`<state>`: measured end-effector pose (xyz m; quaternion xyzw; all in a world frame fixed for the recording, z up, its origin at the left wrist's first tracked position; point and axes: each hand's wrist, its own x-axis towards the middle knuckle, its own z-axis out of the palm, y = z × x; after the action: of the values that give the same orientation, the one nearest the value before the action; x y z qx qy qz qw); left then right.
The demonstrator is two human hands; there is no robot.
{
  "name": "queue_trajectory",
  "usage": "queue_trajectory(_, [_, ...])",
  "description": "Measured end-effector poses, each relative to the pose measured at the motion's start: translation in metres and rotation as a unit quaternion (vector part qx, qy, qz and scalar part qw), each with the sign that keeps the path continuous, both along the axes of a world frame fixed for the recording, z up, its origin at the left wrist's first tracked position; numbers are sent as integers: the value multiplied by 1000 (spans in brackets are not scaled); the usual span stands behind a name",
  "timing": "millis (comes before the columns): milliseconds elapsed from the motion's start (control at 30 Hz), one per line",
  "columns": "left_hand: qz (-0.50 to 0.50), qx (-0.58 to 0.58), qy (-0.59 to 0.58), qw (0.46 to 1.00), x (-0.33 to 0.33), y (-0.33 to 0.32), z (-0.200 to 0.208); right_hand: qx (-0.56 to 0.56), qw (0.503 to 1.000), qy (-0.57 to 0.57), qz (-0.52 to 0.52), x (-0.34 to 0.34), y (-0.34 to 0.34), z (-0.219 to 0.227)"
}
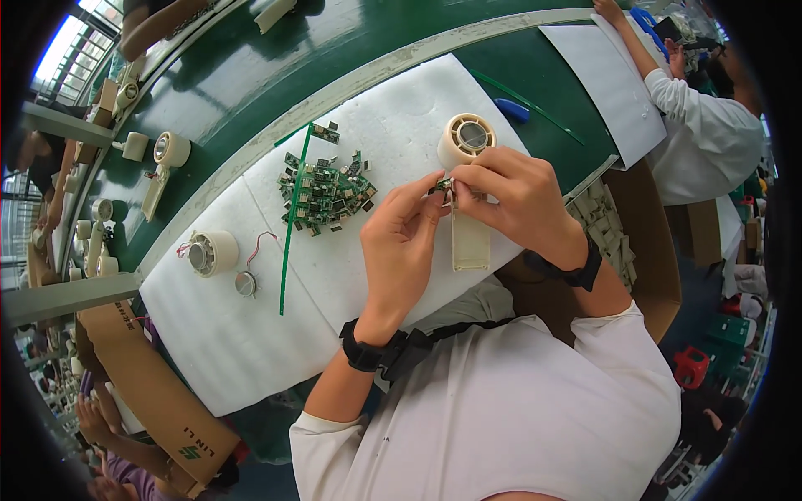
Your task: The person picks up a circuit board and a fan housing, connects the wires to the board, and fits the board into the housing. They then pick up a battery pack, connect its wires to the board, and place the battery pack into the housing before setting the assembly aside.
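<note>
Between the fingertips of my left hand (399, 238) is a small green circuit board (441, 186), pinched over the handle of a cream handheld fan housing. My right hand (526, 196) is closed right beside the board, thumb and finger pressed together; whatever they grip is too small to make out. Under my hands lies the cream fan housing (470, 242). Its round ribbed head (455, 150) points away from me, and its long open handle comes toward me. To the left, a heap of green circuit boards (326, 194) rests on the white foam sheet (251, 351).
A thin green strip (288, 259) crosses the foam beside a cream round housing (219, 250) and a loose motor with red wires (246, 284). A blue tool (511, 110) lies beyond. At right stands a cardboard box (660, 275) of cream parts; a co-worker's sleeve (689, 104) is near.
</note>
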<state>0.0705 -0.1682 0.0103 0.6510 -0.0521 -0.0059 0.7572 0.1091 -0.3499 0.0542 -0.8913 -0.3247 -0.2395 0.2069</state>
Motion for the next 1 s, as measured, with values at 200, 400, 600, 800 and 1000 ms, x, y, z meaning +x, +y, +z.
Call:
queue_trajectory(200, [28, 40, -41, 998, -1, -1, 1, -18, 998, 52, 19, 1, -4, 6])
queue_trajectory(400, [71, 133, -130, 980, 0, 0, 4, 25, 994, 97, 41, 4, -3, 9])
queue_trajectory(600, [75, 160, -163, 971, 0, 6, 5, 62, 982, 165, 69, 9, -6, 15])
queue_trajectory(800, [92, 190, -216, 953, -9, 7, 7, 61, 981, 158, 94, 3, -6, 22])
queue_trajectory(1000, [107, 204, -252, 940, -11, 4, 0, 123, 979, 159, 37, -13, 5, 11])
